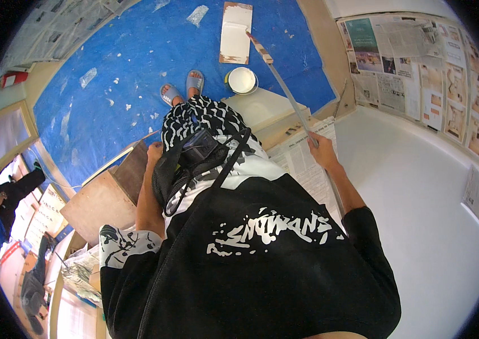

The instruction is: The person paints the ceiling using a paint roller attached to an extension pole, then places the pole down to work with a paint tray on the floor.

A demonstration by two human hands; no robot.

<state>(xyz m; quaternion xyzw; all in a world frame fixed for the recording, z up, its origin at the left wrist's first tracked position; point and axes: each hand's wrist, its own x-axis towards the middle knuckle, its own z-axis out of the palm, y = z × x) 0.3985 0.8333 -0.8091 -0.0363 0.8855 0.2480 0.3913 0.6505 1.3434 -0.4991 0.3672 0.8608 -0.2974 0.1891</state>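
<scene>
My right hand (322, 150) is closed around a long, pale grey pole (293, 101) that slants up and away from me. A brownish wooden piece (262, 51) is fixed at its far end. That end reaches the edge of a flat board (235, 34), largely covered in white, with brown showing at its ends; I cannot tell whether they touch. Below the board stands a bucket (243, 81) of white paint. My left hand (155, 152) hangs by my hip near a brown wooden box, its fingers curled; what they hold, if anything, is hidden.
Blue sheeting (132, 62) with white spots covers the floor. Newspaper (397, 68) lines the right wall, beside a large white surface (409, 198). Close on my left stands a wooden box (95, 206). Other people (33, 288) are at the lower left.
</scene>
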